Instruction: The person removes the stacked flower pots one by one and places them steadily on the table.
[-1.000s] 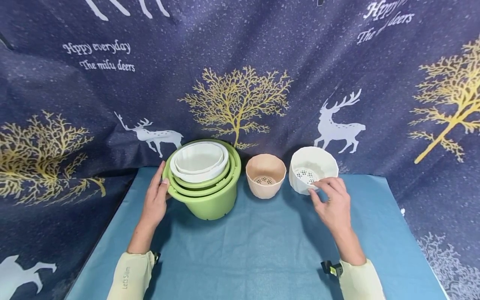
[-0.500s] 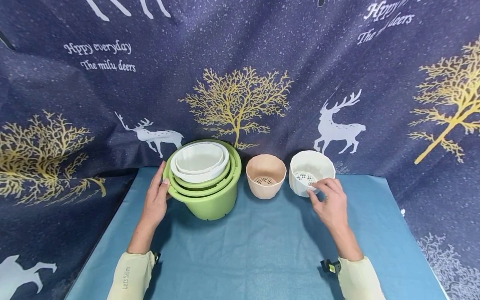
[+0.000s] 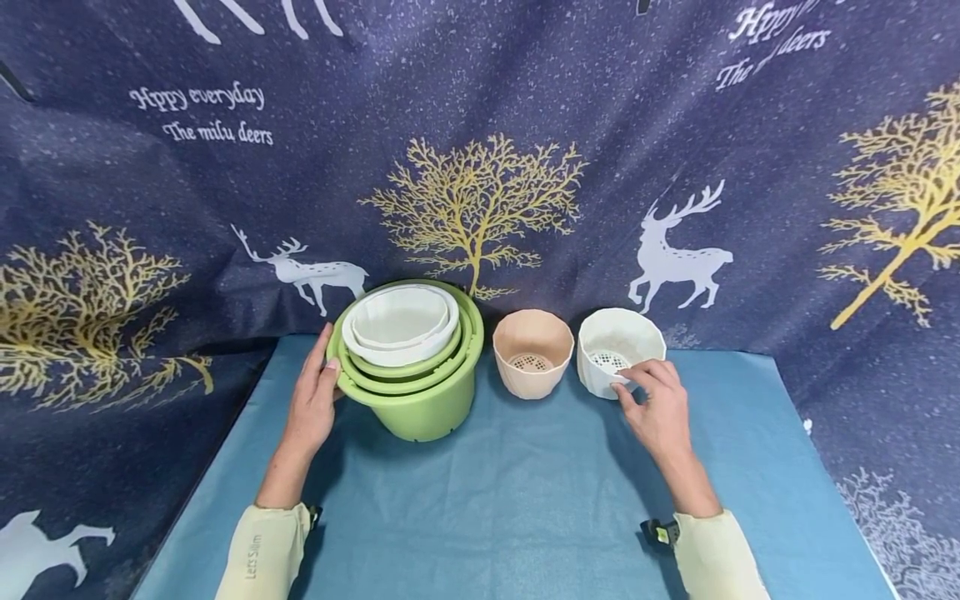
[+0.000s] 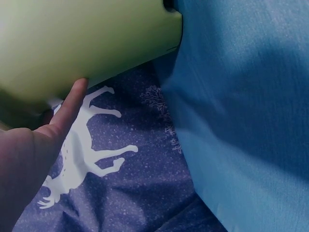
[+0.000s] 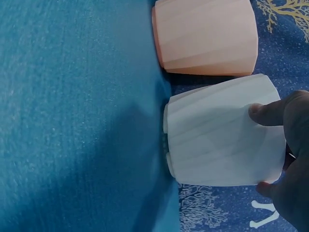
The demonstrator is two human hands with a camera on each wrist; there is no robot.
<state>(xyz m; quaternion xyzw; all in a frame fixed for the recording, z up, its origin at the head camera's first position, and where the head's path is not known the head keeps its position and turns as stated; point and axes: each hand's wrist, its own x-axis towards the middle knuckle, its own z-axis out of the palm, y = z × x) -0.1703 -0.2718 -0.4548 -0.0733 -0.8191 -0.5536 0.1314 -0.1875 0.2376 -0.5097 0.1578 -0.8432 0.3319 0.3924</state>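
White pot, upright with its mouth upward, at 1 to 2 o'clock from the middle of the blue-covered counter; 12 o'clock is the side farthest from the person. Perforations show in its floor. Its base lies close to the cloth, though I cannot tell whether it bears fully on it. The right hand reaches in from 5 o'clock, its grip pinching the near rim at about 6 o'clock: forefinger bent over the edge, thumb pressed to the ribbed outer wall, knuckles raised, wrist nearly straight.

Pink pot, at 9 o'clock from the white one and just beside it, upright, with a similarly perforated floor.

Green pots, nested one inside another, farther along at 9 o'clock; white containers, also nested, sit within them toward 11 o'clock. The left hand lies against the outer green side at 9 o'clock, its grip slack rather than clenched: fingers extended along the wall, thumb at the rim, forearm rising from 7 o'clock.

Pale sleeves cover both forearms. Beyond the counter, toward 12 o'clock, hangs a dark blue backdrop printed with deer and golden trees.
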